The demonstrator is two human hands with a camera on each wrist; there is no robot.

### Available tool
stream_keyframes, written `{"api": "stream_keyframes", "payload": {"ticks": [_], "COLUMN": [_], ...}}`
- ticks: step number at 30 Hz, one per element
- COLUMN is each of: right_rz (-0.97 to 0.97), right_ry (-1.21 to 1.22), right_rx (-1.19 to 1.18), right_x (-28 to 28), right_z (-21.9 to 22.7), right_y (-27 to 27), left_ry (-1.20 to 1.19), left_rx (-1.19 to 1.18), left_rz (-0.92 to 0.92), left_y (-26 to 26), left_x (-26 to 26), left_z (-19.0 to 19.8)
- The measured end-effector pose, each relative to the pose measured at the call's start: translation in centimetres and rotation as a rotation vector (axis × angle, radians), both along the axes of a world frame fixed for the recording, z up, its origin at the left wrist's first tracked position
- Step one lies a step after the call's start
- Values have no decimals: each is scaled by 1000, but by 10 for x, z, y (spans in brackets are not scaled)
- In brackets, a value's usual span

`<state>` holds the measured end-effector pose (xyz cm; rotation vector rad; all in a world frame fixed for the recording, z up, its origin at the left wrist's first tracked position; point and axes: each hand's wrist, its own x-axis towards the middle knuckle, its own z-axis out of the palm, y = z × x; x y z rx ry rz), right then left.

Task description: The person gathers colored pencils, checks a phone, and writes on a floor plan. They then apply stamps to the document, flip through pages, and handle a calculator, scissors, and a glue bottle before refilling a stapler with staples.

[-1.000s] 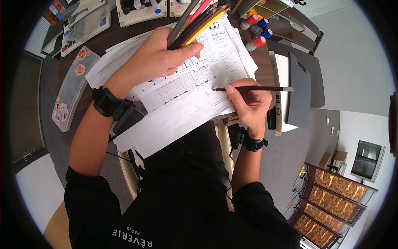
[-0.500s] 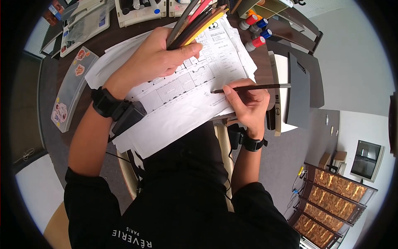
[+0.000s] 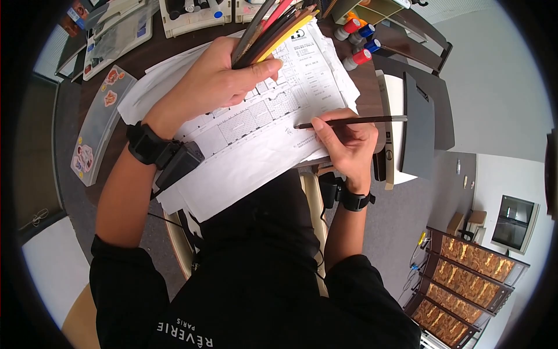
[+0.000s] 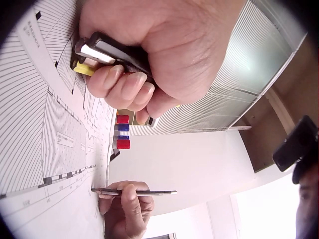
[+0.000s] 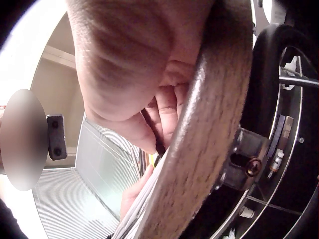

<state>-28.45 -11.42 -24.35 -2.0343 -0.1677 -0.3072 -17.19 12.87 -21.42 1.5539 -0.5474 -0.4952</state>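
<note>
My left hand (image 3: 212, 78) grips a bundle of pencils (image 3: 272, 36), dark ones with a red and a yellow among them, above a printed plan drawing (image 3: 250, 125). In the left wrist view the fingers curl round the bundle's blunt ends. My right hand (image 3: 350, 142) pinches a dark pencil (image 3: 372, 120) between thumb and fingers, its shaft slanting out to the right. The pencil's tip is at the sheet, beside small handwritten strokes (image 3: 289, 131) below the drawing. In the right wrist view, the table edge (image 5: 204, 114) covers part of the right hand.
Red- and blue-capped markers (image 3: 357, 59) stand at the table's back right. A tray of pens (image 3: 195, 14) sits at the back. To the left lies a translucent case with stickers (image 3: 100, 128). A dark grey folder-like object (image 3: 418, 125) stands beyond the right edge.
The right hand and pencil have shifted slightly left over the sheet, and the handwritten strokes by the tip have grown. The left hand keeps its grip on the bundle, almost still.
</note>
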Motion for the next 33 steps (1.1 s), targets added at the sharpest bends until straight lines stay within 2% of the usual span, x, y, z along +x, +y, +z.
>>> {"api": "stream_keyframes", "payload": {"ticks": [13,15,18,30,33], "right_rz": [-32,-49,-37,-36,-8], "right_ry": [-69,1,26,32,27], "right_rx": [84,314,214,101,138], "right_x": [2,1,0,1,1], "right_z": [-10,-5,-3,-6,-3], "right_y": [-4,0,-1,-2,-3], "left_ry": [-1,11,9,2,-46], "left_rx": [10,14,10,-7,9], "left_rz": [1,3,-4,-6,-5], "left_y": [-1,0,0,0,-2], "left_x": [-1,-1,-1,0,0], "left_z": [2,3,2,0,-5]}}
